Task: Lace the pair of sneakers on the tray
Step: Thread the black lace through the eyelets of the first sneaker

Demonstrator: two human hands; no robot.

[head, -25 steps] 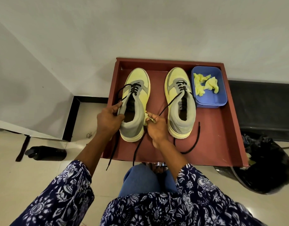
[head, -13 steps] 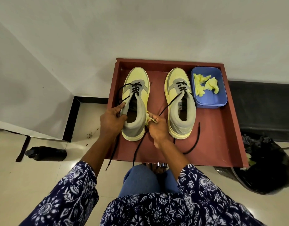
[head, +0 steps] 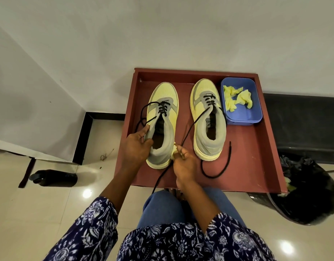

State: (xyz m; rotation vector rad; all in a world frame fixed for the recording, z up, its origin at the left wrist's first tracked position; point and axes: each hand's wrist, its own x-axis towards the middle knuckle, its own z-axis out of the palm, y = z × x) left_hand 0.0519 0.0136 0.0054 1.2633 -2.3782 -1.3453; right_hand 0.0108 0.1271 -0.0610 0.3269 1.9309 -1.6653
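Note:
Two yellow and grey sneakers stand toes-away on a red-brown tray (head: 256, 157). My left hand (head: 137, 146) grips the grey collar of the left sneaker (head: 163, 102) at its left side. My right hand (head: 183, 162) pinches a small yellow wad and a black lace end beside that sneaker's heel. The left sneaker's black lace (head: 163, 108) is threaded through its lower eyelets, with loose ends running off to the left and down past the tray's front edge. The right sneaker (head: 207, 102) is laced low down too; its lace end (head: 217, 172) curls on the tray.
A blue tub (head: 254, 113) with crumpled yellow paper sits at the tray's back right. A bin lined with a black bag (head: 313, 194) stands at the right, and a black bottle (head: 53, 178) lies on the floor at the left. White walls rise behind the tray.
The left sneaker has shifted slightly away from me and its heel has turned a little. My left hand has slid with it along the collar. My right hand keeps its pinch.

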